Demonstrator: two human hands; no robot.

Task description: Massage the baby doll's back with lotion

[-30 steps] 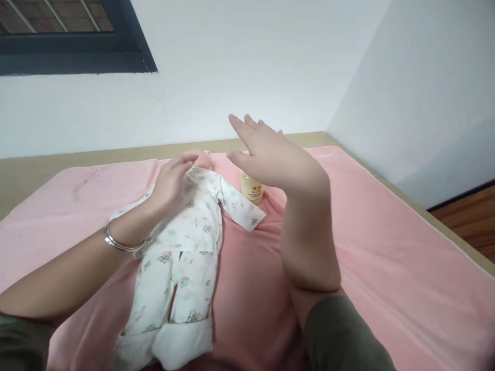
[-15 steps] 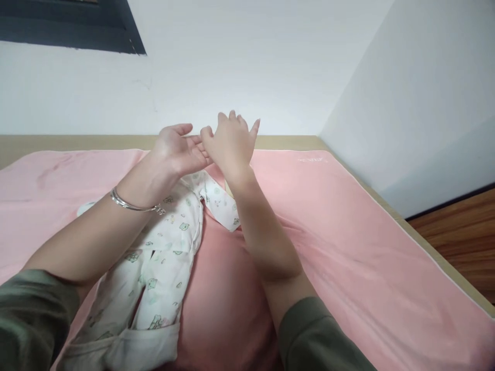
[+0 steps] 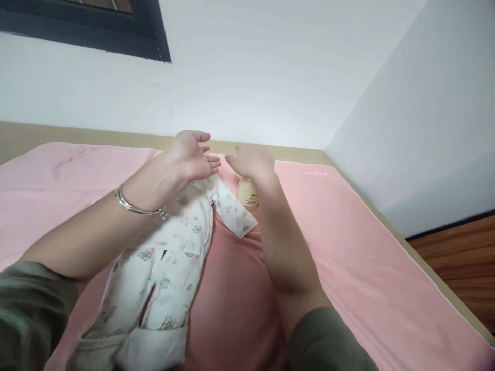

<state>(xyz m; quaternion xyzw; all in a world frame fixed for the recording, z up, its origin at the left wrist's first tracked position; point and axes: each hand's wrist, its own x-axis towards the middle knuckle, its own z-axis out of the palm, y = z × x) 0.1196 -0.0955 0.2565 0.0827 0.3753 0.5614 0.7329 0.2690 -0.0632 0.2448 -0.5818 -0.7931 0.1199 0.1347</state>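
My left hand (image 3: 193,157) is held palm up, fingers stretched toward the right, with nothing in it. A silver bracelet (image 3: 137,208) circles that wrist. To its right is my right hand (image 3: 253,161), a little blurred; its thumb stands apart from the fingers, and the other fingers are partly hidden. A small gap separates the two hands. Just below the right hand, a pale yellow bottle (image 3: 246,193) with dark print shows, its upper part covered by the hand. Beneath my left arm lies a white, animal-printed baby outfit (image 3: 181,226), one sleeve reaching toward the bottle.
A pink sheet (image 3: 348,247) covers the wooden-edged surface under the clothes. Behind it rises a white wall (image 3: 247,72) with a dark window frame (image 3: 150,41) at upper left. Another wall and a wood-grain panel (image 3: 464,263) stand on the right.
My hands have drawn apart; before, the left fingers met the right hand. The right hand has turned and moved right, and more of the yellow bottle shows. The view has shifted slightly.
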